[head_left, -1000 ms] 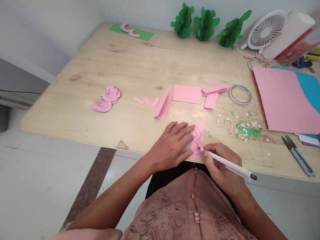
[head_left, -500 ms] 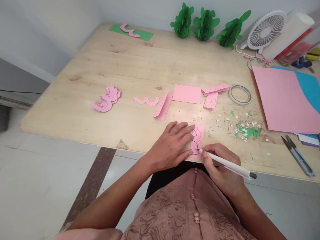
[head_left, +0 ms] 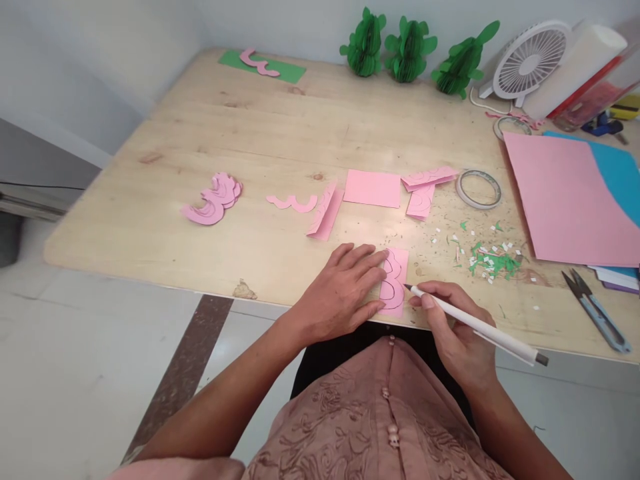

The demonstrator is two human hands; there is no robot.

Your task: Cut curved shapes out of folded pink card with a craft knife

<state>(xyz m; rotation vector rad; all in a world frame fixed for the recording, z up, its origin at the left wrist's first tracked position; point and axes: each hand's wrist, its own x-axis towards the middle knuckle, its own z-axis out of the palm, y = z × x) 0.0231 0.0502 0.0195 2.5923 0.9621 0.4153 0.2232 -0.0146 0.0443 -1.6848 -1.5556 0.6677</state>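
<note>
Near the front edge of the table lies a small pink paper (head_left: 399,293) with a dark scalloped outline drawn on it. My left hand (head_left: 345,287) rests flat with its fingers stretched out, the fingertips and thumb on the paper's left side. A white pen (head_left: 475,325) is gripped in my right hand (head_left: 460,327), its dark tip at the paper's right edge. Behind them are a folded pink paper (head_left: 326,213), a plain pink rectangle (head_left: 373,189), more folded pink pieces with drawn curves (head_left: 425,183) and a cut scalloped strip (head_left: 293,203).
A stack of pink cut-outs (head_left: 215,200) sits left. On the right are a tape roll (head_left: 461,193), paper scraps (head_left: 495,261), thread snippers (head_left: 595,310) and large pink sheets (head_left: 570,200). Green paper shapes (head_left: 411,50) and a white fan (head_left: 530,63) stand at the back.
My right hand has moved to the right with the pen, its tip shifting from the drawn line to the paper's right edge. My left hand has stayed in place.
</note>
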